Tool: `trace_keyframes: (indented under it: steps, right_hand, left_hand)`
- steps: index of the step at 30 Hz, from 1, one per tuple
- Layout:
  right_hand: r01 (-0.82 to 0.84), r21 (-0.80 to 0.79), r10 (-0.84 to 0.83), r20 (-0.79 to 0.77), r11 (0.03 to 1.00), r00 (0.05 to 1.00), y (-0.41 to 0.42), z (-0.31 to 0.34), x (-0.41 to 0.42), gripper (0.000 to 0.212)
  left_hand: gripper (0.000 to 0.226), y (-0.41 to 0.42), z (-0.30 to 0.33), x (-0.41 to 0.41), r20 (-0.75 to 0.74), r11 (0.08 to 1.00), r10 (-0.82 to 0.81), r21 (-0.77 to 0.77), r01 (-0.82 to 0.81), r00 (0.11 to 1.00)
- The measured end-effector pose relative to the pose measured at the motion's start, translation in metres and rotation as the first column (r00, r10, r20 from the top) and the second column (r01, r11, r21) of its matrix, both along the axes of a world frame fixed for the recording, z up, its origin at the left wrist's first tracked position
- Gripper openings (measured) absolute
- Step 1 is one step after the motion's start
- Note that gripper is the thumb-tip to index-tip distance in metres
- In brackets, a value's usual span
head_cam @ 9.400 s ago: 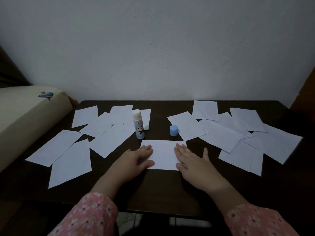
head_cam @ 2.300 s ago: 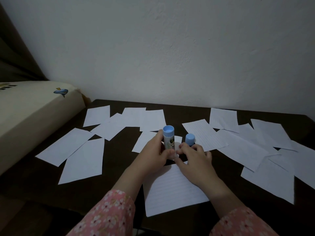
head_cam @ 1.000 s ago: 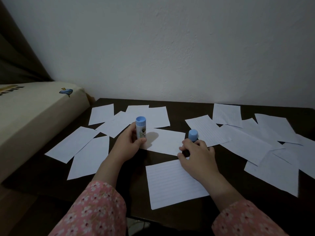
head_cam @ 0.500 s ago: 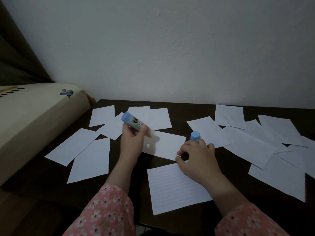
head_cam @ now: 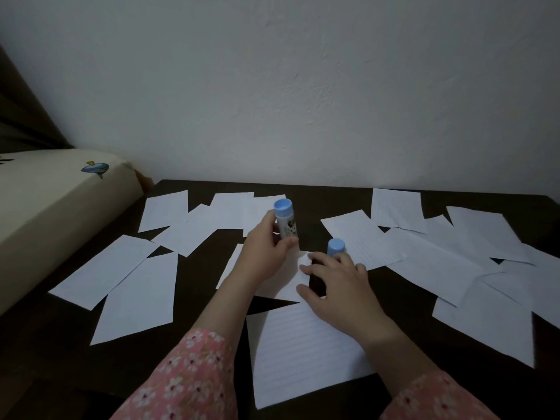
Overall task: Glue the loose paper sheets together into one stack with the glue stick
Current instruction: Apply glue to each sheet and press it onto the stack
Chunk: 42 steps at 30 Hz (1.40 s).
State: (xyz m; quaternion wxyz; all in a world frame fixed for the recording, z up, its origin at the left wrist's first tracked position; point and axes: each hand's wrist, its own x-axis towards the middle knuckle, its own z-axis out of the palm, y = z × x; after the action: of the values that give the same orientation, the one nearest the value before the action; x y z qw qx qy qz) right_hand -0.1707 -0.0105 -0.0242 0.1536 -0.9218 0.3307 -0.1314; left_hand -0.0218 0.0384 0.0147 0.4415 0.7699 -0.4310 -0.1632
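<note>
glue stick point(head_cam: 286, 221): upright in my left hand, blue end up, printed label facing me, over the far edge of the middle sheet
left hand point(head_cam: 266, 253): fingers and thumb wrapped round the lower part of the glue stick
right hand point(head_cam: 336, 283): just right of the glue stick, fingers spread and loosely bent, tips on the middle sheet's right edge, grasping nothing
cap point(head_cam: 335, 247): blue, standing on the table just right of the glue stick, right behind my right fingers
middle sheet point(head_cam: 291, 280): white, flat under both hands
lined sheet point(head_cam: 300, 356): nearer me than the glue stick, flat, my right wrist over its corner
loose sheets point(head_cam: 439, 262): scattered left and right of the glue stick, some overlapping
table point(head_cam: 315, 187): dark
sleeves point(head_cam: 188, 380): pink floral
</note>
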Motion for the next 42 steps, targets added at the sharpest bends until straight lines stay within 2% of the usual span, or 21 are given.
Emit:
trace_keyframes:
  steps: [18, 24, 28, 34, 42]
  right_hand:
    - [0.037, 0.006, -0.037, 0.024, 0.999, 0.999, 0.002, 0.003, 0.004, 0.032]
    - [0.02, -0.03, -0.02, 0.007, 0.999, 1.0, 0.004, 0.004, 0.006, 0.038]
    - [-0.02, -0.031, 0.021, 0.024, 0.999, 1.0, 0.005, 0.003, 0.006, 0.036]
    - [0.005, -0.023, -0.005, 0.018, 1.0, 1.0, 0.006, 0.006, 0.009, 0.035]
    - [0.004, -0.033, -0.005, -0.02, 0.999, 1.0, 0.007, 0.006, 0.011, 0.037]
  left_hand:
    - [0.041, -0.009, -0.006, -0.01, 0.051, 0.998, -0.055, 0.021, 0.054, 0.997]
    - [0.045, 0.001, -0.003, 0.005, 0.052, 0.996, -0.075, 0.046, 0.073, 0.996]
    - [0.044, 0.006, -0.003, 0.006, 0.035, 0.993, -0.114, 0.014, 0.113, 0.993]
    - [0.048, 0.009, -0.002, 0.005, -0.007, 0.993, -0.112, 0.018, 0.113, 0.994]
    - [0.048, 0.016, 0.004, 0.015, 0.054, 0.993, -0.08, 0.089, 0.074, 0.995]
